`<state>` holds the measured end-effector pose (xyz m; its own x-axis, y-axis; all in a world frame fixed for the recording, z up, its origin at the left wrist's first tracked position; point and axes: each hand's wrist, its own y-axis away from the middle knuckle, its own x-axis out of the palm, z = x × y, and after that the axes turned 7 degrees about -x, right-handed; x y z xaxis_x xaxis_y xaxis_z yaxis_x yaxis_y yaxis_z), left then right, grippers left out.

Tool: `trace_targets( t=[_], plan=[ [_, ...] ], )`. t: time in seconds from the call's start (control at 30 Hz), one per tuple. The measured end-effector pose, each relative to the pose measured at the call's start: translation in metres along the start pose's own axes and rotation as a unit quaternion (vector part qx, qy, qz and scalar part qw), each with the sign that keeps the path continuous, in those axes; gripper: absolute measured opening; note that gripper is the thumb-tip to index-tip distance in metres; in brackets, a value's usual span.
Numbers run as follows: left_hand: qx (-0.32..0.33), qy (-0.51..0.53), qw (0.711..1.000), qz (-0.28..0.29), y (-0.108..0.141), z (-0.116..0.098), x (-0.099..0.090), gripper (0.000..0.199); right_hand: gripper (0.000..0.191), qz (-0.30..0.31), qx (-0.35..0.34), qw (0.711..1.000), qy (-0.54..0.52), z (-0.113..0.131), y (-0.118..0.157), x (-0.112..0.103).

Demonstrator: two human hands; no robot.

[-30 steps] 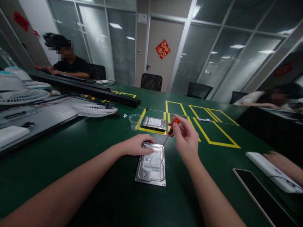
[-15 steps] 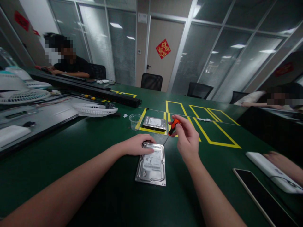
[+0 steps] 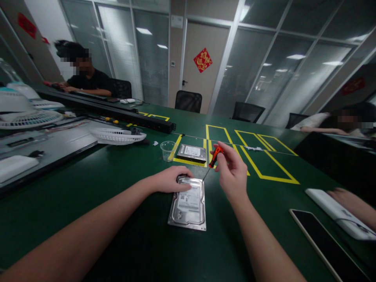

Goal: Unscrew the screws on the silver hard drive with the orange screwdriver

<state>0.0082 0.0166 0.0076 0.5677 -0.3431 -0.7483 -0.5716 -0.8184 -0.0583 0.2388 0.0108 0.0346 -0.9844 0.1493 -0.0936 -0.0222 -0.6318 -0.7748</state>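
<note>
A silver hard drive with a white label lies flat on the green table in front of me. My left hand grips its far left corner, thumb on top of the label and fingers round the far edge. In my right hand is a screwdriver with an orange and black handle, pinched between thumb and fingers. Its thin shaft slants down to the drive's far right corner, where the tip appears to touch. Behind it, a second hard drive rests inside a yellow tape outline.
A clear plastic cup stands left of the second drive. White fan parts and long black bars lie at left. On the right are a phone, a white box and another person's hand. Yellow tape rectangles mark the table.
The screwdriver handle has turned slightly in my right fingers. My left hand and the hard drive have stayed in place.
</note>
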Motion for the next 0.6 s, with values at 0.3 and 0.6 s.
trace_targets(
  t=[0.3, 0.6],
  plan=[
    [0.0, 0.001, 1.0, -0.001, 0.0001, 0.0013, 0.0008, 0.036, 0.033, 0.002, 0.004, 1.0, 0.016, 0.0023, -0.0006, -0.0003],
    [0.005, -0.003, 1.0, -0.002, 0.0006, 0.0, 0.0002, 0.036, 0.033, -0.002, 0.017, 1.0, 0.025, 0.0035, -0.0001, 0.0019]
  ],
)
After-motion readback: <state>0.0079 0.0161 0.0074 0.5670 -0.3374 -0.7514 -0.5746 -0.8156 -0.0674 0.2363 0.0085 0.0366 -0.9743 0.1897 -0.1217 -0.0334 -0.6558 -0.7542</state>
